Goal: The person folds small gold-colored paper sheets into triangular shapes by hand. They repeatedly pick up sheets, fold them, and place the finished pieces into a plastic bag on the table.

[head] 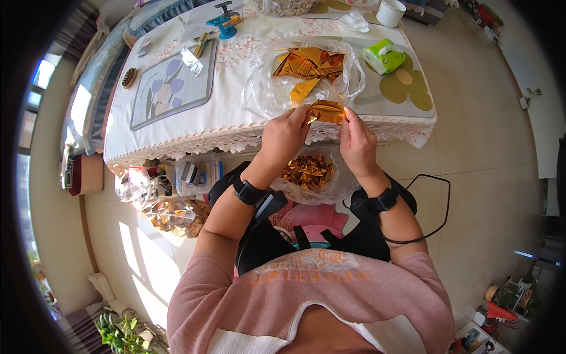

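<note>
My left hand (pixel 285 135) and my right hand (pixel 358 139) hold a folded piece of gold foil paper (pixel 326 111) between them, one at each end, just above the table's near edge. Beyond it, an open clear plastic bag (pixel 261 82) on the table holds flat folded gold papers (pixel 305 62). Nearer my body, below the table edge, a second clear plastic bag (pixel 345 181) holds many small folded gold pieces (pixel 308 171).
Tablecloth lace (pixel 199 146) hangs from the table's near edge. A green tissue pack (pixel 384 56), white mug (pixel 391 13), teal stand (pixel 225 28), brush (pixel 129 78) and grey mat (pixel 146 104) lie on the table. A bag of gold pieces (pixel 177 217) sits on the floor at left.
</note>
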The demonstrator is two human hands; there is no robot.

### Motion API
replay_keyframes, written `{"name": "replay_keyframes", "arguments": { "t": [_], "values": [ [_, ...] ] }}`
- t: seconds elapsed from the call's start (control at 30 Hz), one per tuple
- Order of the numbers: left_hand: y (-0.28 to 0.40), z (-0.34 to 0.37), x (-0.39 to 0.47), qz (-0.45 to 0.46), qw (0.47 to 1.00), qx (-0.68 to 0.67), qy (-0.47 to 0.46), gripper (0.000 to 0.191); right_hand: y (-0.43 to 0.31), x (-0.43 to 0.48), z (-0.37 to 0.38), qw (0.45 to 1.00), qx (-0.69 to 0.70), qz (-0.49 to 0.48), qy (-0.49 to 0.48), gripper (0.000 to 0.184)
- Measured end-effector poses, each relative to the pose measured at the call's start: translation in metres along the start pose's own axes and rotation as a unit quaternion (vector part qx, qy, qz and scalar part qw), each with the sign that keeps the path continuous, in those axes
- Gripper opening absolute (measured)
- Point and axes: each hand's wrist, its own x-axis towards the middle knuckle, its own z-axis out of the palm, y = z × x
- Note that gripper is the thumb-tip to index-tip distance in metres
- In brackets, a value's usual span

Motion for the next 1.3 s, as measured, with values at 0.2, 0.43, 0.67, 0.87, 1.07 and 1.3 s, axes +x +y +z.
{"name": "replay_keyframes", "arguments": {
  "t": [0.2,0.43,0.67,0.87,1.07,1.3],
  "values": [
    [0.002,0.002,-0.003,-0.013,1.0,-0.006,-0.018,0.033,0.003,-0.004,0.005,0.999,-0.014,0.036,-0.022,0.026],
    [0.0,0.003,-0.003,-0.001,1.0,-0.016,0.002,0.033,0.011,-0.002,0.005,0.999,-0.029,0.006,0.024,0.02],
    [0.0,0.006,-0.002,-0.019,0.996,-0.084,-0.02,0.028,0.013,0.0,0.004,1.0,0.01,0.008,0.009,0.021],
    [0.001,0.004,-0.003,-0.017,0.994,-0.108,-0.031,0.025,0.011,0.0,0.001,1.0,0.017,-0.001,-0.022,0.025],
    [0.003,0.004,-0.002,-0.079,0.982,-0.168,-0.036,0.026,0.009,0.001,0.0,0.998,0.047,0.045,-0.02,0.022],
    [0.005,0.003,0.0,-0.063,0.986,-0.144,-0.057,0.018,0.007,0.0,0.002,0.996,0.056,0.065,-0.017,0.019]
  ]
}}
